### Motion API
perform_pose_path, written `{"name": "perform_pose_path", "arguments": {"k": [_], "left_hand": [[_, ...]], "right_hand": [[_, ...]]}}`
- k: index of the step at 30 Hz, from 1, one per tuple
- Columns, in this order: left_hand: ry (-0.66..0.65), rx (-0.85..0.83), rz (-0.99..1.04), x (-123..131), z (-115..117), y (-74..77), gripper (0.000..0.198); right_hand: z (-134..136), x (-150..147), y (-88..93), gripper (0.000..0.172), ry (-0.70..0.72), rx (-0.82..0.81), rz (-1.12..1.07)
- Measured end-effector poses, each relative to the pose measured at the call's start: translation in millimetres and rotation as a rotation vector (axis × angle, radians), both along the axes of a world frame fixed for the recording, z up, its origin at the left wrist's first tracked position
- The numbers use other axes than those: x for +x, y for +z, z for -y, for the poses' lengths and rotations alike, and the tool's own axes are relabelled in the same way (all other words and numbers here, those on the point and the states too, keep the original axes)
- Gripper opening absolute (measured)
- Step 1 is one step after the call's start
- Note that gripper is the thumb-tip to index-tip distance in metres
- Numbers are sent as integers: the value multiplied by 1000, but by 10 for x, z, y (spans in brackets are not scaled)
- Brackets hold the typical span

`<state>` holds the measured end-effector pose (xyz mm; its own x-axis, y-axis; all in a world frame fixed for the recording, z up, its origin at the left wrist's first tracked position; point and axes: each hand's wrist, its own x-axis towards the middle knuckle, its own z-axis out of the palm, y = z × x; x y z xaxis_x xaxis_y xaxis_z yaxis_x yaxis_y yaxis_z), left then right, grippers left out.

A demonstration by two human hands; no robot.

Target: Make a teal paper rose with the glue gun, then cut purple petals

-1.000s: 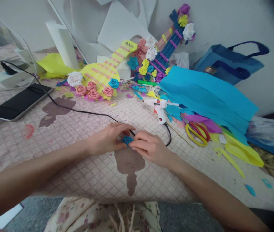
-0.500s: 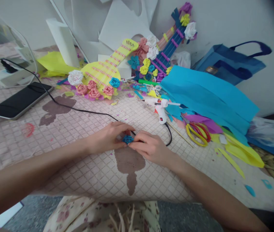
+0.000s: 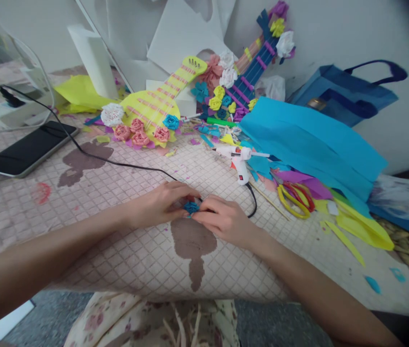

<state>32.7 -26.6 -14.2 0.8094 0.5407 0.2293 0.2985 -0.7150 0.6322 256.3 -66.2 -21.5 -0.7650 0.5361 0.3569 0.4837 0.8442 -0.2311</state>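
Observation:
A small blue paper flower [image 3: 191, 207] is pinched between both hands, low over the near middle of the table. My left hand [image 3: 161, 203] closes on its left side with thumb and fingers. On the right side, my right hand [image 3: 226, 217] grips the flower's edge with fingertips; its other fingers are curled. A black cord [image 3: 132, 167] passes behind the hands and comes out at the right, joining a white glue gun [image 3: 239, 161] that lies beyond my right hand. Part of the flower is hidden by the fingers.
A yellow paper guitar [image 3: 153, 113] with paper flowers and a blue paper guitar [image 3: 249, 79] lean at the back. Blue paper sheets [image 3: 309, 140], scissors [image 3: 294, 200] and yellow scraps lie right. A phone [image 3: 27, 148] and a power strip [image 3: 12, 108] are at left.
Hardly anything differs: my left fingers have shifted slightly around the blue paper flower. Both hands stay in the same place, and the view has tilted very slightly.

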Motion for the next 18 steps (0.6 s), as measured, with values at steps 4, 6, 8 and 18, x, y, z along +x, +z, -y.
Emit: {"name": "perform_pose_path", "arguments": {"k": [4, 6, 8, 18], "left_hand": [[5, 0, -17, -7, -7, -18, 33], [12, 2, -16, -7, -4, -26, 33], [17, 8, -7, -7, 0, -29, 33], [40, 21, -35, 17, 13, -42, 33]], "right_hand": [[0, -6, -4, 24, 4, -3, 1], [-1, -10, 0, 25, 1, -8, 7], [-1, -13, 5, 25, -4, -12, 16], [-1, -15, 6, 26, 0, -9, 30]]}}
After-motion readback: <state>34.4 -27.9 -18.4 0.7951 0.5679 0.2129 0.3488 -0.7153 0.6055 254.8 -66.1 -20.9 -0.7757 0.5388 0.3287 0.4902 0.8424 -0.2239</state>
